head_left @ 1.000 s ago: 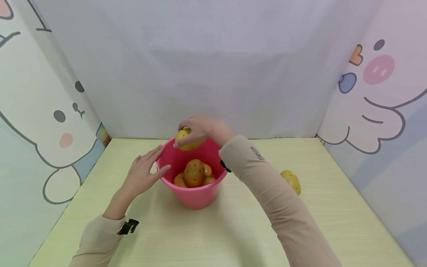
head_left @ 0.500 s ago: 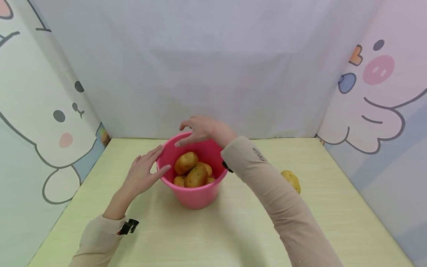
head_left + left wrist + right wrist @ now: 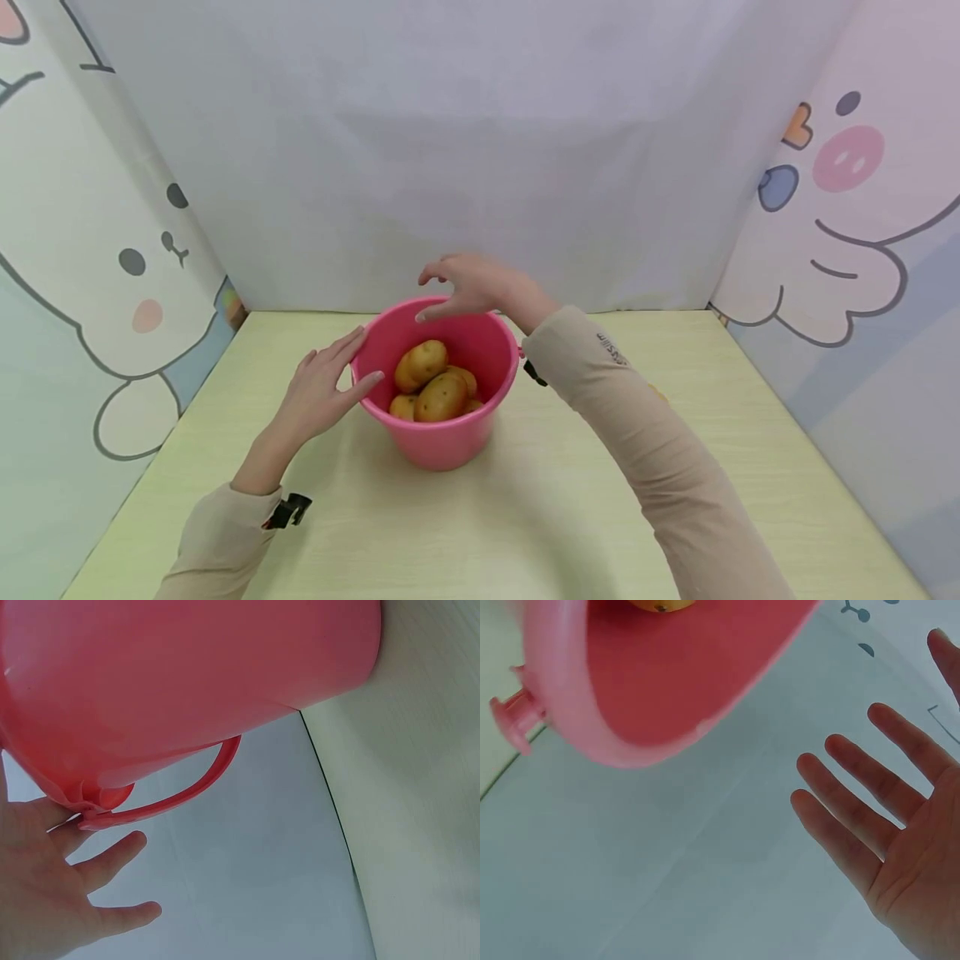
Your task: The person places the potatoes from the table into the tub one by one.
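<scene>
A pink bucket (image 3: 442,446) stands on the table with several potatoes (image 3: 441,397) piled inside. My left hand (image 3: 318,387) rests against the bucket's left rim, its fingers spread. In the left wrist view the fingers of that hand (image 3: 56,877) touch the bucket near the joint of its pink handle (image 3: 180,796). Above the bucket's far right rim hovers my right hand (image 3: 476,287), holding nothing. The right wrist view shows the right hand (image 3: 900,817) with fingers extended, apart from the bucket (image 3: 555,682). One potato (image 3: 658,392) on the table is mostly hidden behind my right sleeve.
The pale wooden table (image 3: 420,542) extends around the bucket. A white cloth backdrop (image 3: 480,167) rises along its back edge. Side panels carry cartoon animals, with a rabbit-like figure (image 3: 90,250) on the left and a pig-nosed one (image 3: 847,217) on the right.
My right hand let go of a potato, which dropped onto the others in the bucket. The hand then moved right, and its sleeve covers more of the potato on the table. The left hand stayed put.
</scene>
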Demonstrator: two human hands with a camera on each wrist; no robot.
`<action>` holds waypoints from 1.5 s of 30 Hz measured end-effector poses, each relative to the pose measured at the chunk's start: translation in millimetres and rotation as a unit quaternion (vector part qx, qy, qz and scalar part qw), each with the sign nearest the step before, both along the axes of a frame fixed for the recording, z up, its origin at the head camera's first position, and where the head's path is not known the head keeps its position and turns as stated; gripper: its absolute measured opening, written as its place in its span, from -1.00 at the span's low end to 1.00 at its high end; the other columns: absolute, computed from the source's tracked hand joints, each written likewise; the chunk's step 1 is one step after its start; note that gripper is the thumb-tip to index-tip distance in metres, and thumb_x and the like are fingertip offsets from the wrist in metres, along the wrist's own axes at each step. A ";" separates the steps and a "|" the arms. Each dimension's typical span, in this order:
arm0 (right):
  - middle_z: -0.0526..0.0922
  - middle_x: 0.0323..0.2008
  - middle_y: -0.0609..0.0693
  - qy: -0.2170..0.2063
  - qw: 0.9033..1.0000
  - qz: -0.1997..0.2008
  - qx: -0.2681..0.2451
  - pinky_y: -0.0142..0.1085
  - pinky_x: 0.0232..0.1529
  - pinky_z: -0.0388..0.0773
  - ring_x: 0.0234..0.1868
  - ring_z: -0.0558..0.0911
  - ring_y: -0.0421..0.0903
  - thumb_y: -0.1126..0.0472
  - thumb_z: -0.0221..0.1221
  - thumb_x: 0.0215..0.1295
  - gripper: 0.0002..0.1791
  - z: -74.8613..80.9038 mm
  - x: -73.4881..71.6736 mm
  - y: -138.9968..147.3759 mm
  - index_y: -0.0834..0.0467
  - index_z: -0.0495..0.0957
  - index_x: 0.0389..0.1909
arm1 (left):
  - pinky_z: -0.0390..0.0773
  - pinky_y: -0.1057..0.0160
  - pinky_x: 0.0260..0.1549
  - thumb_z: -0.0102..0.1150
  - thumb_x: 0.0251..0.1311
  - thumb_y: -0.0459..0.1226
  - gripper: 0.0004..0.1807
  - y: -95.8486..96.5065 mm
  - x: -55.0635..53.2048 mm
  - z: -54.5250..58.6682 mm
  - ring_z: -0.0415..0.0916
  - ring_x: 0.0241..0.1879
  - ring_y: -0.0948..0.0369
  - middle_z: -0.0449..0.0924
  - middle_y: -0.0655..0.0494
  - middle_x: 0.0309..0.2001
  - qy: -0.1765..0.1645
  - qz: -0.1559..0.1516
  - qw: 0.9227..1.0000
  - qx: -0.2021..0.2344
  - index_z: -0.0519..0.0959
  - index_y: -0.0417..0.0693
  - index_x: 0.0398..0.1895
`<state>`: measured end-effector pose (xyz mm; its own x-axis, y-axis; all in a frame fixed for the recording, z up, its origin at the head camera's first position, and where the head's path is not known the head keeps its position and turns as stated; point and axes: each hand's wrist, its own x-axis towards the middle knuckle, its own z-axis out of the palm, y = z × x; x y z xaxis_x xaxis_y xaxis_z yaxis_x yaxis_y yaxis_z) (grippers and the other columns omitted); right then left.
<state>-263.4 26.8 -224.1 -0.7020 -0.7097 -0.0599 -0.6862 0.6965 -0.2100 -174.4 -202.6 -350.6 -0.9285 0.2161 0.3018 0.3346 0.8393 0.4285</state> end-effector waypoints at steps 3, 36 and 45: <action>0.39 -0.01 -0.06 0.013 1.000 0.011 0.001 -0.27 -0.13 0.42 -0.04 0.35 -0.16 -0.17 0.20 -0.03 -0.36 -2.3 -1.5 7.9 0.00 0.36 0.09 | -0.07 -0.27 0.05 0.01 0.07 0.12 -0.21 -0.4 -0.4 -0.9 0.11 0.17 -0.09 0.15 -0.10 0.24 0.002 0.000 1.000 -0.001 0.14 -0.11 0.29; 0.44 -0.06 -0.07 0.088 0.991 0.061 -0.075 -0.24 -0.19 0.45 -0.08 0.41 -0.15 -0.17 0.22 -0.05 -0.36 -46.6 13.7 93.5 0.04 0.43 0.07 | -0.07 -0.26 0.05 0.05 0.07 0.07 -0.23 -0.1 0.5 -1.2 0.12 0.15 -0.10 0.16 -0.11 0.23 0.009 -0.003 1.000 0.005 0.14 -0.12 0.29; 0.45 -0.06 -0.09 0.106 0.990 0.041 -0.081 -0.21 -0.17 0.46 -0.08 0.41 -0.16 -0.21 0.19 -0.03 -0.37 -62.4 17.4 121.4 0.00 0.43 0.07 | -0.06 -0.26 0.05 0.05 0.07 0.08 -0.23 0.8 0.8 -1.6 0.13 0.15 -0.10 0.16 -0.11 0.23 0.011 -0.003 1.000 0.003 0.15 -0.12 0.29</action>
